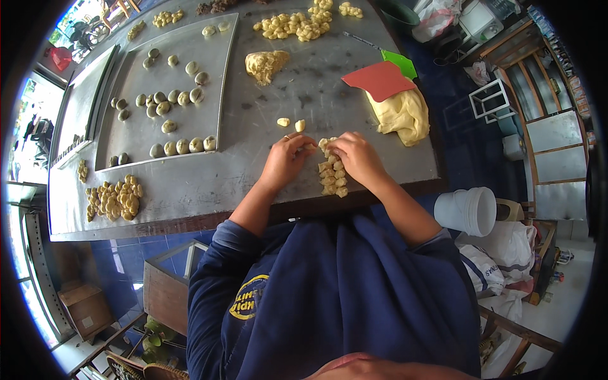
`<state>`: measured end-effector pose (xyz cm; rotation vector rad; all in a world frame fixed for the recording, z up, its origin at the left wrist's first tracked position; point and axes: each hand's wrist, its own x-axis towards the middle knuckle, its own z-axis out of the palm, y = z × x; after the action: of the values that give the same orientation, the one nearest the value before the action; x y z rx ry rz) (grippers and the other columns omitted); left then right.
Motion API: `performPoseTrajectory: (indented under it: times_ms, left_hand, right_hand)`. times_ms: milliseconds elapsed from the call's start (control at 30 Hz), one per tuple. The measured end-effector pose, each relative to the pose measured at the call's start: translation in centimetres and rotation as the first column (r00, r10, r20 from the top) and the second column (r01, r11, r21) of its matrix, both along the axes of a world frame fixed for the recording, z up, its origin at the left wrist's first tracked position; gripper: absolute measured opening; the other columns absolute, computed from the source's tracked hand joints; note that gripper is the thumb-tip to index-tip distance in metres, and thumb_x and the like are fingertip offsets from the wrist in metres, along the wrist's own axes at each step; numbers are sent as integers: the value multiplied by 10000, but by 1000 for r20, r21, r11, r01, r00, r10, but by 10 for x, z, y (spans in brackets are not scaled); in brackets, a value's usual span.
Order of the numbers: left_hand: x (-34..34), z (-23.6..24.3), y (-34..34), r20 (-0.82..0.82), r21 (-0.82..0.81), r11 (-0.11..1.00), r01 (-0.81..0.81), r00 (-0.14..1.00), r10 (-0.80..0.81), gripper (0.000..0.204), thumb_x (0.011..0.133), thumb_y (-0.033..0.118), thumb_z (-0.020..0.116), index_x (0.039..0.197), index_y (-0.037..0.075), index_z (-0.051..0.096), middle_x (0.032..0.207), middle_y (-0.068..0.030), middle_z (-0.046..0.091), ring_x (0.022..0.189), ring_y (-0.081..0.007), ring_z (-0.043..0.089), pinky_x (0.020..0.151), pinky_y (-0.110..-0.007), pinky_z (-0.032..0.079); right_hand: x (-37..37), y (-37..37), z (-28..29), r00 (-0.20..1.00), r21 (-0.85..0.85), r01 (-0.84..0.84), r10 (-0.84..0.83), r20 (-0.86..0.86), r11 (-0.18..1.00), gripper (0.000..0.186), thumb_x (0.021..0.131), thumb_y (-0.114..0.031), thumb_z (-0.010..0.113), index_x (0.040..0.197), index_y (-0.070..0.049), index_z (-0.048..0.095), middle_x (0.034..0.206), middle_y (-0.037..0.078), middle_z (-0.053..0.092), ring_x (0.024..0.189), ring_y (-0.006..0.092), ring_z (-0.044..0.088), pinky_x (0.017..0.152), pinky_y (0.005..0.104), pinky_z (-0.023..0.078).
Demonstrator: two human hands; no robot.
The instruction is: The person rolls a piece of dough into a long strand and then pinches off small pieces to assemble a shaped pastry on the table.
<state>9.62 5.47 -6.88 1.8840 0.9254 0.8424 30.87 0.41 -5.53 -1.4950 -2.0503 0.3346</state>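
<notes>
My left hand [291, 158], fingers curled, hovers just left of a short strip of small yellowish dough pieces [332, 175]; what its fingertips hold, if anything, is hidden. At the top end of that strip, my right hand [351, 158] has its fingers pinched on a dough piece. Two loose pale pieces [283, 121] lie beyond my left hand. Farther up are a crumbly beige lump [266, 65] and, at the right, a large soft yellow dough mass [402, 117] partly under a red scraper [379, 79], with a green scraper [399, 62] behind it.
The steel table [253, 120] bears a tray [220, 88] of grey-green balls at left and piles of dough pieces [114, 198] at near left and back [291, 25]. A white bucket [462, 214], sacks [503, 250] and shelving [557, 164] stand right of the table.
</notes>
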Motion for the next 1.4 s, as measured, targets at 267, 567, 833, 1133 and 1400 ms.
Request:
performPoseTrajectory:
  times_ms: [267,567,833,1133,1400]
  left_hand:
    - [11,7,-7,202,-134,976,-174,959,199,113,935,86,639,1017,56,711,836,-79,702,749,-140,683,650,-288,513]
    - [4,14,-5,-49,-51,979,-196,980,193,159,931,57,626,1068,60,706,856,-84,677,749,-160,647,657,-295,503]
    - [1,6,-4,56,-180,977,-117,990,129,200,935,46,605,1108,61,703,918,-105,686,764,-176,688,646,-304,518]
    - [-2,10,-4,-286,487,871,-58,932,222,226,865,210,705,1083,153,722,1136,-40,641,1067,-271,579,937,-407,453]
    - [10,7,-26,-408,211,959,191,908,-90,262,786,200,772,1017,121,676,1070,-45,650,1044,-281,583,930,-408,460]
  right_hand:
    - [-3,-17,-7,989,-154,70,-88,-116,986,65,871,-59,646,929,-32,659,911,152,640,892,379,618,770,451,492]
    - [0,-34,3,974,-201,66,-107,-201,977,46,878,-36,627,920,-39,647,922,157,629,875,383,615,766,451,491]
    - [0,-43,14,956,-179,85,-130,-263,980,86,853,-40,658,936,-52,671,874,147,627,842,366,624,727,443,495]
    - [1,-56,5,975,-42,118,-123,-183,992,80,827,-85,716,883,-42,678,818,146,634,773,357,621,688,447,488]
    - [9,-55,-4,964,-174,51,-94,-250,983,102,814,-96,741,851,-44,661,850,143,662,795,337,648,679,423,491]
